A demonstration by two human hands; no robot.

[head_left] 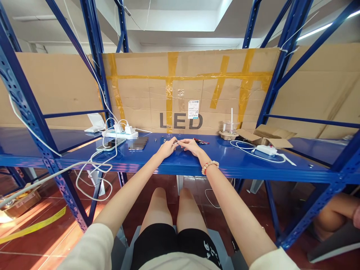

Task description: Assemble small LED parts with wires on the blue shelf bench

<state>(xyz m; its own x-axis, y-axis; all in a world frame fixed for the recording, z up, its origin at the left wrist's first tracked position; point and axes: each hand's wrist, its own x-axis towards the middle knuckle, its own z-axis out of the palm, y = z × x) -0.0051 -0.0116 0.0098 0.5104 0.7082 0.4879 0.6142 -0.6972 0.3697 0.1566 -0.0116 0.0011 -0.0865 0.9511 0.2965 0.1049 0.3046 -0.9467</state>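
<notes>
- The left hand (168,147) is curling its fingers shut on a small pale piece (176,143) and pinching it just above the shelf. The piece is too small to name.
- The right hand (190,145) is reaching in from the other side, its fingertips meeting the same piece. I cannot tell whether it is gripping or only touching.
- Both wrists are lying on the blue shelf (180,163), probably to steady fine finger work. A bead bracelet (209,166) is circling the right wrist.
- Just beyond the right hand a red-handled tool (201,141) is lying flat, seemingly parked within easy reach. A few tiny dark bits (155,141) are sitting near the left hand.
- The shelf is showing as smooth, glossy painted steel, and perforated blue uprights (33,123) are carrying it.
- To the left a phone (111,144) is lying flat beside a white power strip (120,133), likely for charging. Thin white cables (92,176) are drooping in loops over the front edge.
- To the right a clear plastic cup with a straw (230,126) is standing near an open cardboard box (271,137). A white adapter (266,150) is lying inside its coiled lead.
- Behind everything a corrugated cardboard sheet (180,90), patched with yellow tape and marked LED, is standing upright, apparently closing off the rear of the rack.
- Another person's limb (337,213) is showing at the lower right, well apart from the hands.
</notes>
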